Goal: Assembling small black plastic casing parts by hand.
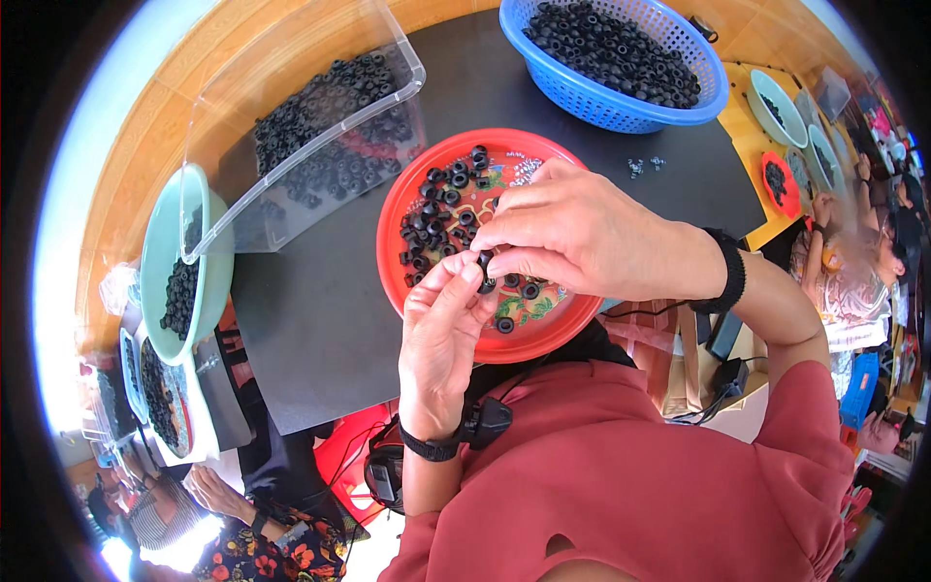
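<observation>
Between my fingertips is a small round black part (487,278), held over the red tray. My left hand (441,325) pinches it from below and to the left. From the upper right my right hand (592,228) meets it with thumb and forefinger; whether those fingers hold another tiny piece is hidden. Beneath both hands lies the round red tray (396,204) with a patterned bottom. Loose black parts (427,228) of the same look cover its left side, and a few lie below my hands. Tiny clear pieces (524,170) are heaped near its far edge.
On the dark table (320,330) stand a clear plastic box (325,136) and a blue basket (621,114), both holding many black parts. A pale green basin (215,262) is at the left. Small clear bits (645,167) lie under the basket. Other people work at both sides.
</observation>
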`<state>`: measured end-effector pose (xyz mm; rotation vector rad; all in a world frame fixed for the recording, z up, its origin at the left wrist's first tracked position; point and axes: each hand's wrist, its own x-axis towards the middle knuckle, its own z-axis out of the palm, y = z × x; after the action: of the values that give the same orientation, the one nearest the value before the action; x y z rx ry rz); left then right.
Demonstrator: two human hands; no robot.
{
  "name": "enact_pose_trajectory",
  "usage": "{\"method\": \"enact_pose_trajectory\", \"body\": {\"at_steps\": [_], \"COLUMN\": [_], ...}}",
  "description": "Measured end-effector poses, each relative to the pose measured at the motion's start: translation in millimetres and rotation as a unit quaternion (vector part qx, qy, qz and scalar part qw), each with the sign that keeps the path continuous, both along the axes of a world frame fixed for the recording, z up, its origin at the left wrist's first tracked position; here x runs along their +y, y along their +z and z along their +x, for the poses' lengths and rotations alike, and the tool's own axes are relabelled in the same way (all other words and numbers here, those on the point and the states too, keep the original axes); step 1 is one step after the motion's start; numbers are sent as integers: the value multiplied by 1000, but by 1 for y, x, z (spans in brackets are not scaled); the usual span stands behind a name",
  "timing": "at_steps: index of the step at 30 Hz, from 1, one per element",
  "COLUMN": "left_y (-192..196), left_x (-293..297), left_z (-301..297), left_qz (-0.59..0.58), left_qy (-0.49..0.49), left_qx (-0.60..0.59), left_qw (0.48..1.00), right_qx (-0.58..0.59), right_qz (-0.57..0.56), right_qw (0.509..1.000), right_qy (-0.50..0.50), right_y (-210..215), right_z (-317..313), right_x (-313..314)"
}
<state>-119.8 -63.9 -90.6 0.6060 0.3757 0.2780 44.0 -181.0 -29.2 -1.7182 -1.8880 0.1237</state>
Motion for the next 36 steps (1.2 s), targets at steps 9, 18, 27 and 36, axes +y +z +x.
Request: {"method": "enact_pose_trajectory", "body": {"at_steps": [9,18,27,36], "left_y": [4,5,3,3], "left_x": [0,0,-8,-21], "left_z": [-3,-4,-1,11], "left_qz": [-14,-17,10,-18], "left_qy": [19,10,62,88], "left_qx": [-15,-25,-23,-8], "left_qw": [1000,999,998,996], "right_qx": [271,275,28,-143], "right_qz": [7,48,108,227], "right_qw": [962,960,992,950], "right_qy": [22,28,-54,-158], "right_y": [-2,-10,-12,-30], "right_z": [5,1,-13,-30], "right_x": [1,4,-4,2]}}
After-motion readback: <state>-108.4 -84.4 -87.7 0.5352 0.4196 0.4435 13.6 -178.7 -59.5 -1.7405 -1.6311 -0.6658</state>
